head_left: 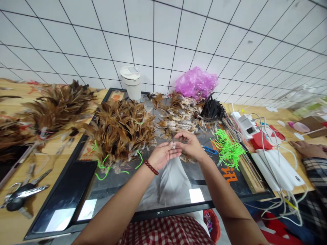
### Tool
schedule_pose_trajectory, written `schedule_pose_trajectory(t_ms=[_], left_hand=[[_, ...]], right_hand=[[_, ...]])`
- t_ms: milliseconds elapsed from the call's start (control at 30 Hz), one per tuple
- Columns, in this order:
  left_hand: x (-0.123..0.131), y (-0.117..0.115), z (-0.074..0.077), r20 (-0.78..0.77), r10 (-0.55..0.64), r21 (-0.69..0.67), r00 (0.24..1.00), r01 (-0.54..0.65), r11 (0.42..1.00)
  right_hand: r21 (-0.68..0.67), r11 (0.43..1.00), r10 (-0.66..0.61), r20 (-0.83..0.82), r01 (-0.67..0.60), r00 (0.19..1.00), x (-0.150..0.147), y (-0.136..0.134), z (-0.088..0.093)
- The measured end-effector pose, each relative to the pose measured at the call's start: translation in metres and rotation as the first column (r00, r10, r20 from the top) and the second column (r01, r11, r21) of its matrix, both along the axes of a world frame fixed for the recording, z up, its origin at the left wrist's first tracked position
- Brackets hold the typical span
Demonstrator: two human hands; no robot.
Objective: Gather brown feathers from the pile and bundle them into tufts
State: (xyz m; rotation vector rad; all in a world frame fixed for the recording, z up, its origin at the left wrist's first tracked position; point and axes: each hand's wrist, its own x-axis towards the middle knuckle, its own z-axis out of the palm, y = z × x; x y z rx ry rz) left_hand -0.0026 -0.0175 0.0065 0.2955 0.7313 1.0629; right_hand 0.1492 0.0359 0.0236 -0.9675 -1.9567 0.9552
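My left hand point(165, 154), with a dark red bead bracelet point(151, 167) at its wrist, is turned palm up. Its thumb and fingers meet those of my right hand point(190, 146) in a pinch. Between the fingertips is a small whitish bit point(174, 147), too small to name; both hands are closed at it. Just beyond them lies a pile of brown and white feathers point(178, 114). To the left is a big heap of brown feathers point(122, 129) with green cords sticking out. Right of my right hand are blue-handled snips point(209, 149) and a tangle of bright green cords point(228, 148).
Black feathers point(212, 109), a pink plastic bag point(196, 81) and a lidded white cup point(131, 83) stand at the back. A black phone point(65, 194) and keys point(22, 195) lie left. White cables point(279, 190) and another person's hand point(306, 148) are at right.
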Motion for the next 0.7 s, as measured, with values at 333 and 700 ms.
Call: schedule_pose_trajectory(t_ms=[333, 700], left_hand=[[-0.003, 0.0, 0.005, -0.091, -0.107, -0.038, 0.99, 0.104, 0.994], [0.0, -0.001, 0.004, -0.013, 0.062, -0.115, 0.998, -0.063, 0.991]], right_hand=[[0.093, 0.994, 0.048, 0.137, -0.062, 0.989, 0.007, -0.002, 0.006], [0.191, 0.968, 0.138, 0.146, -0.164, 0.98, 0.01, -0.005, 0.018]])
